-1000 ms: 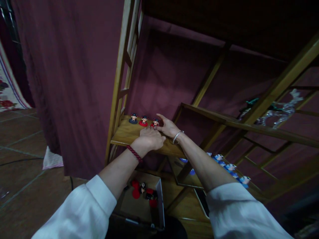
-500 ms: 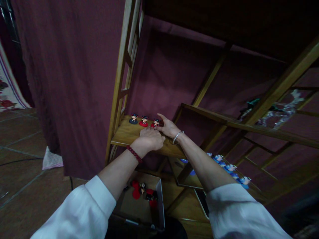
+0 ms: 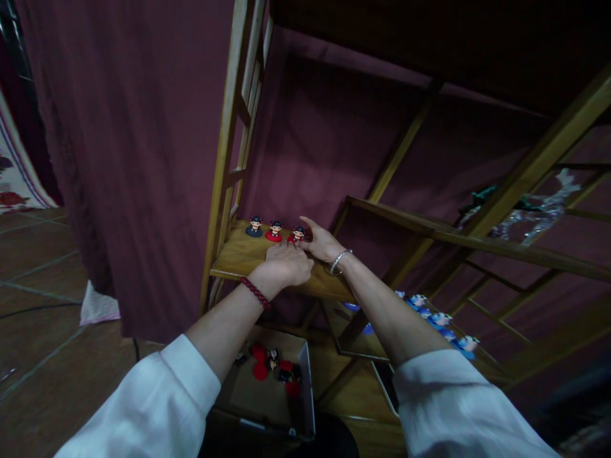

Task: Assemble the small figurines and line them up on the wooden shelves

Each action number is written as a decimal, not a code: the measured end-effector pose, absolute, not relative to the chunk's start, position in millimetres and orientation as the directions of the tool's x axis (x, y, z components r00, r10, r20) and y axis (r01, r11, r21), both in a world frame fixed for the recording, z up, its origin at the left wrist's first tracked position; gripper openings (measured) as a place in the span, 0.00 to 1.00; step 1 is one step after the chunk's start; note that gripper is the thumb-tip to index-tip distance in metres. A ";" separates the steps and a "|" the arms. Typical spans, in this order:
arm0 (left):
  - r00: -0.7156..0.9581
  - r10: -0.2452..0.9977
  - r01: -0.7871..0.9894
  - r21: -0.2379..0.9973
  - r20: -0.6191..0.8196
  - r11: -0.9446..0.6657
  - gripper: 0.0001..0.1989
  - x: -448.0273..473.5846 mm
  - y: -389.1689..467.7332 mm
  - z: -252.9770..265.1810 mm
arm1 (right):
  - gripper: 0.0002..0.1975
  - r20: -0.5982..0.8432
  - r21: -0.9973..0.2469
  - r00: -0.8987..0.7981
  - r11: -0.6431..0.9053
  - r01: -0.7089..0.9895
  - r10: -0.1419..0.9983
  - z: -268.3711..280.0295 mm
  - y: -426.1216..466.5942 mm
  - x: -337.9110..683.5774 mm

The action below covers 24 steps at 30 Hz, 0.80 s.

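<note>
Three small cartoon figurines with dark hair stand in a row on a wooden shelf (image 3: 238,257). The leftmost figurine (image 3: 255,226) has a dark blue round base, and the middle figurine (image 3: 275,230) a red one. Both my hands are at the right figurine (image 3: 298,233), which also has a red base. My left hand (image 3: 289,264), with a red bead bracelet above it, is closed at the front of that base, its fingertips partly hidden. From the right, my right hand (image 3: 325,243) curves its thumb and fingers around the same figurine; a silver bangle circles its wrist.
Below the shelf, an open box (image 3: 309,381) holds several red and black figurines. Blue-and-white figurines (image 3: 442,320) line a lower shelf at right. A clear deer ornament (image 3: 539,216) stands on another shelf. The wooden side frame (image 3: 224,159) and a maroon curtain (image 3: 157,191) border the left.
Both hands stay at the right figurine with almost no movement. The whole view has shifted very slightly.
</note>
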<state>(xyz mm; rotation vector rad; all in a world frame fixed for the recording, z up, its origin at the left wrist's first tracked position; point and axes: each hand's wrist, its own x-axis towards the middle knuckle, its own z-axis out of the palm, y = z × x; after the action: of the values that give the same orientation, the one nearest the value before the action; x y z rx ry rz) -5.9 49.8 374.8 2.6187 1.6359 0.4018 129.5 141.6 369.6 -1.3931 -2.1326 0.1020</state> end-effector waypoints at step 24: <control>0.424 0.876 0.877 0.138 0.231 -0.461 0.27 -7.1 51.8 372.0 | 0.26 0.391 -0.390 -0.288 0.441 0.808 0.874 369.9 142.4 129.2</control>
<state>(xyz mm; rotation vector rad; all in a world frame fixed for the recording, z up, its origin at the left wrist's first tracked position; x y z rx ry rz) -7.1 51.8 372.0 2.6543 1.6331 0.4274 129.2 142.4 369.9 -1.4063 -2.1432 0.1562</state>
